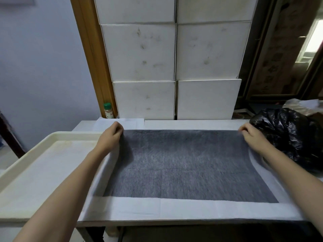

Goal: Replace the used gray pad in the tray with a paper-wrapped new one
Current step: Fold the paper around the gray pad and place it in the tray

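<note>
Hands hold the far corners of the pad, one at each end. The left hand has its fingers curled round the far left corner, and the right hand pinches the far right corner. The pad is gray and lies flat on white paper, which sticks out past it on the near, left and right sides. Both sit on the table, just right of the tray. I think the hands grip the two corners so the pad stays flat and straight while it is laid out or pulled, and the paper is spread wide under it so it can be folded over the pad. The tray has a white sheet or liner in it and no gray pad that I can see, so it looks ready for the new one. A black bag sits at the right, close by, maybe for the old pad, but what is inside is hidden. White boxes are stacked at the far side, and a little bottle with a green cap stands by them. The fingertips are tucked out of sight, the pad looks blurry, and the near left of the tray is cut off.
</note>
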Demonstrator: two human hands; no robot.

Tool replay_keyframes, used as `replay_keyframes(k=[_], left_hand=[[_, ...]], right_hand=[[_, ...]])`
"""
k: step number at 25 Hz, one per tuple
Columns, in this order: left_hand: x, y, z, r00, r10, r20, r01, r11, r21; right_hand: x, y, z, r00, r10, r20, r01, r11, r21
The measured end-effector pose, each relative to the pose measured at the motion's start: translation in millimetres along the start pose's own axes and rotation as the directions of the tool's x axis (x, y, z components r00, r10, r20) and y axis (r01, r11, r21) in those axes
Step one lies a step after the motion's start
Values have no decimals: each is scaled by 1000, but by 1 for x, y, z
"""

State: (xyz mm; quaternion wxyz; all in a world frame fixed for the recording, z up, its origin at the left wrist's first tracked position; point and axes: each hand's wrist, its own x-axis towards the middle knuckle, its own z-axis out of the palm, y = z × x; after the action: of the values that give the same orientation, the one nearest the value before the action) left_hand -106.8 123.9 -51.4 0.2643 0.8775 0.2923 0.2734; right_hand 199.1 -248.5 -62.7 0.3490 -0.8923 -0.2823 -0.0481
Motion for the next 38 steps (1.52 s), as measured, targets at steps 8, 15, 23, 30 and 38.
replay_keyframes(k=[8,15,23,30,38], left_hand=[[49,30,-40,995,101,-23,-96,981,170],[71,-10,28,950,-135,282,-17,878,478],[65,-18,44,991,-8,132,-99,623,776],[-5,89,154,915,116,387,-278,875,395],[-5,79,156,914,1,406,-157,923,351]], right_hand=[[25,-43,-55,996,-83,-28,77,983,-166],[61,4,14,974,8,226,94,894,-437],[61,32,33,981,-14,193,120,825,-551],[-9,-117,132,948,-151,280,245,906,-345],[-18,-109,151,923,-31,384,177,919,-352]])
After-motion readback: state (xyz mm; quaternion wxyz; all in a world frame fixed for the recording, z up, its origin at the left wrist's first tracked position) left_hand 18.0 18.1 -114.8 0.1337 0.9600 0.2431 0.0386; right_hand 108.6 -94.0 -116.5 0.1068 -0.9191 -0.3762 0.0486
